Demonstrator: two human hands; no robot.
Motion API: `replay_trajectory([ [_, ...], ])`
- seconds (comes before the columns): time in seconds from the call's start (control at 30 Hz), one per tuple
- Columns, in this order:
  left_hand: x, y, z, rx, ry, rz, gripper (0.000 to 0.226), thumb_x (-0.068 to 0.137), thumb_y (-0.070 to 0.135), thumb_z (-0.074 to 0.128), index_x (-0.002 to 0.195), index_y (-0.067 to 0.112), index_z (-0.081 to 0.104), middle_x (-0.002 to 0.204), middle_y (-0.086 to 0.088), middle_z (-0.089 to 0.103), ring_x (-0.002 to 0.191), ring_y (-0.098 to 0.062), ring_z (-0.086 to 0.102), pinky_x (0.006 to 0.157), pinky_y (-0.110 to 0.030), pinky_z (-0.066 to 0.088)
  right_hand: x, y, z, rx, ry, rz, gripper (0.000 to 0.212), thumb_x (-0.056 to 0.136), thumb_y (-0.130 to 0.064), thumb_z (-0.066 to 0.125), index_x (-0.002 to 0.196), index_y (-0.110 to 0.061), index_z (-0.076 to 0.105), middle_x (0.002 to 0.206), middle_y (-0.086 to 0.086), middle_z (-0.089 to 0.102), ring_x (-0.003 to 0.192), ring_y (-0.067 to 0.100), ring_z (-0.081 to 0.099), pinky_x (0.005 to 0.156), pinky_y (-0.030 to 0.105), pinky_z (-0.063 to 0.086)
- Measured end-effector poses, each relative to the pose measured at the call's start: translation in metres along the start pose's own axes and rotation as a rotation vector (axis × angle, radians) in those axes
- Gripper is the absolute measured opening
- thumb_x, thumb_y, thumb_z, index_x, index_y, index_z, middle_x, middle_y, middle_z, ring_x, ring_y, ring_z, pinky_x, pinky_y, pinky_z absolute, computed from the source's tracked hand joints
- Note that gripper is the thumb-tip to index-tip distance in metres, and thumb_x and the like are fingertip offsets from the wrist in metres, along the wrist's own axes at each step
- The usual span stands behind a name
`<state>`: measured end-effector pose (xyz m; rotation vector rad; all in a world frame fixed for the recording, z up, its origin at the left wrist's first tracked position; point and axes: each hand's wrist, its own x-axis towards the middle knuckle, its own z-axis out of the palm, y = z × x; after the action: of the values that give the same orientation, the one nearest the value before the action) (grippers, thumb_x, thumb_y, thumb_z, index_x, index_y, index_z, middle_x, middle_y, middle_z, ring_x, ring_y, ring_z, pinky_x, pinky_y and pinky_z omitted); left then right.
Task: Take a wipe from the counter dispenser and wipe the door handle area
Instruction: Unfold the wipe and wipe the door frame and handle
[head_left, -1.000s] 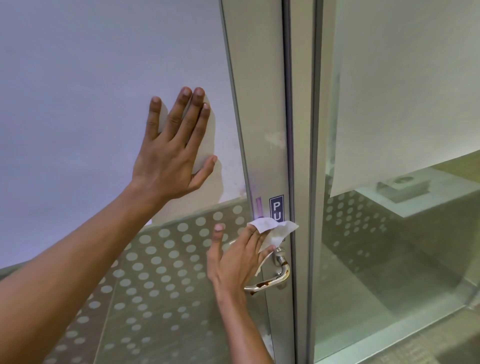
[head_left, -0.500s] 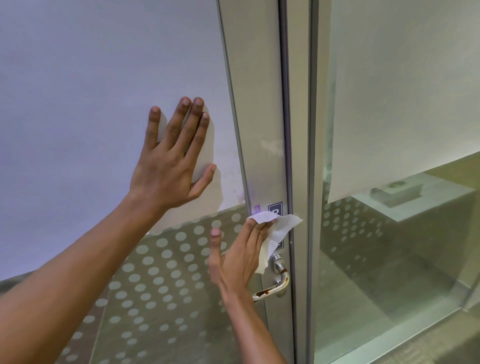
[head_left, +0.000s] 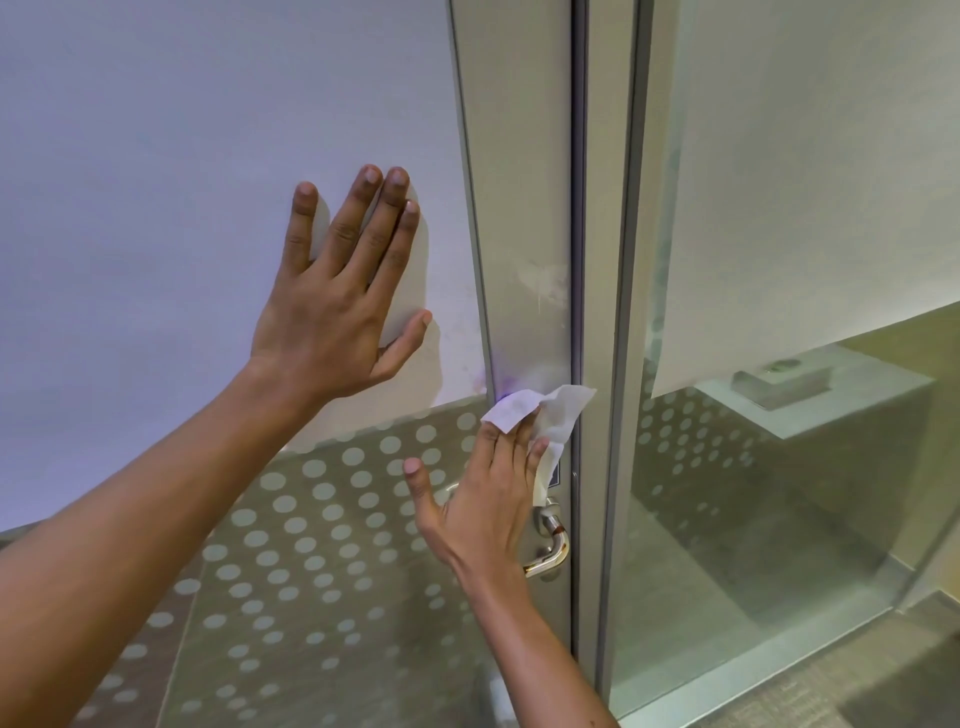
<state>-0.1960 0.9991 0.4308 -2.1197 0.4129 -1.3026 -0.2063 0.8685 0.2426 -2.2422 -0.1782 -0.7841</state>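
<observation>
My right hand (head_left: 485, 499) presses a thin white crumpled wipe (head_left: 540, 421) flat against the pale grey metal door stile (head_left: 524, 208), the fingers nearly straight and only lightly curled, pinning the wipe under their tips with no closed pinch; its upper corners flap loose above my fingertips (head_left: 537, 447). The wipe sits just above the curved chrome lever door handle (head_left: 550, 545), which my palm partly hides. My left hand (head_left: 337, 306) lies spread open and empty on the frosted white glass panel (head_left: 156, 156), bracing the door. The main risk, as I judge it, is that the wipe slips out from under my fingers, since only pressure holds it and the loose flap could fold or catch on the lever. A hard push might also swing the door, though I cannot tell whether it is latched. Smudges higher on the stile (head_left: 543, 280) suggest more area needs a pass, and the handle itself may still want wiping. For room, the stile is narrow: its right edge meets the dark vertical door seam (head_left: 577, 260), just beside the wipe's corner, and beyond that stands the clear glass side panel (head_left: 779, 467). Its left edge borders the dotted frosted band (head_left: 311, 545). Upward the stile runs clear; downward the lever blocks a straight stroke.
</observation>
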Motion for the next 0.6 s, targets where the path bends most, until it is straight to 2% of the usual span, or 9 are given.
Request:
replay_trajectory([
  [0.13,0.0,0.0,0.0,-0.003,0.004,0.002,0.085,0.103,0.055,0.028,0.163,0.0,0.003,0.17,-0.02,0.002,0.158,-0.037,0.003,0.122,-0.063,0.0,-0.016,0.004,0.003,-0.024,-0.056,0.02,0.112,0.081,-0.084,0.028,0.155,-0.001,0.011,0.163,0.02,0.011,0.152,0.028,-0.009,0.122,0.054,0.002],
  [0.3,0.0,0.0,0.0,-0.012,0.0,-0.003,0.085,0.103,0.055,0.029,0.163,0.0,0.003,0.17,-0.02,0.002,0.158,-0.037,0.003,0.122,-0.062,0.0,-0.029,0.002,0.009,-0.025,-0.117,0.104,0.117,0.078,-0.089,0.02,0.155,-0.002,0.011,0.164,0.017,0.006,0.151,0.024,-0.016,0.123,0.05,-0.005],
  [0.47,0.0,-0.001,0.0,0.001,0.005,0.002,0.085,0.103,0.055,0.029,0.163,0.0,0.004,0.17,-0.02,0.003,0.158,-0.037,0.003,0.123,-0.062,0.0,-0.039,0.0,0.013,0.078,-0.092,0.197,0.108,0.08,-0.087,0.029,0.149,-0.003,0.028,0.16,0.017,0.024,0.153,0.026,0.001,0.123,0.051,0.006],
  [0.53,0.0,-0.001,0.0,0.001,0.009,0.004,0.085,0.103,0.054,0.03,0.163,0.0,0.005,0.17,-0.02,0.003,0.158,-0.037,0.003,0.123,-0.06,-0.002,-0.039,-0.003,0.014,0.13,-0.062,0.218,0.104,0.082,-0.084,0.031,0.147,-0.004,0.03,0.158,0.017,0.028,0.152,0.026,0.005,0.123,0.05,0.01],
  [0.6,-0.001,-0.001,0.001,0.006,0.018,0.006,0.085,0.103,0.054,0.031,0.163,0.0,0.006,0.17,-0.02,0.004,0.158,-0.036,0.004,0.123,-0.059,-0.004,-0.036,-0.005,0.013,0.183,-0.045,0.215,0.106,0.082,-0.085,0.03,0.15,-0.004,0.023,0.16,0.017,0.022,0.152,0.025,0.002,0.123,0.05,0.011],
])
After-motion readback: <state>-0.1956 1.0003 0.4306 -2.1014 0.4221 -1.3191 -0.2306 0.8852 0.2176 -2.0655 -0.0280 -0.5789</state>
